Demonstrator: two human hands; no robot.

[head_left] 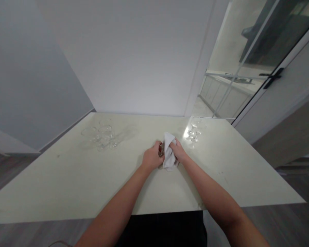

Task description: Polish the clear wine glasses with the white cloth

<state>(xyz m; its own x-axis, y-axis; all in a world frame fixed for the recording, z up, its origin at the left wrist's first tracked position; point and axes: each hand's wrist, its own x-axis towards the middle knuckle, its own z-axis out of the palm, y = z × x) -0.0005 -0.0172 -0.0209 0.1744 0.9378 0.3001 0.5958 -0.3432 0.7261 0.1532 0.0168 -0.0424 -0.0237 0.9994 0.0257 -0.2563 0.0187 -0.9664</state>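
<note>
**White cloth [169, 152] and clear glass [161, 150], held together at the middle of a pale desk [67, 185]**

Bent around the near-left side of the clear glass, with fingers curled in: the left hand [152, 157]. Closed on the folds of the white cloth from the right, thumb uppermost: the right hand [179, 151]. Narrow in both grips, with cloth and glass pressed between. Pictured about midway between the desk's far and front edges, slightly nearer the right edge than the left. Covered for the most part by bunched fabric, with only a little see-through wall showing beside the left fingertips; cannot tell the full shape, nor whether resting on the desk or just above.

Grouped toward the far left corner, well apart from the hands: a cluster of clear glasses [105, 129], with faint shadows stretching rightward. Placed near the far edge, toward the far right corner, beside a bright patch of reflected light: a smaller group of glasses [194, 132]. Too transparent for a sure count in either place. Dotted over the desk toward the right edge: small dark marks [222, 172].

Rising behind the far edge: a white panel [134, 61]. Seen beyond the far right corner: a black door handle [273, 78]. Visible at the front edge, between bare forearms: dark clothing [164, 228].
</note>
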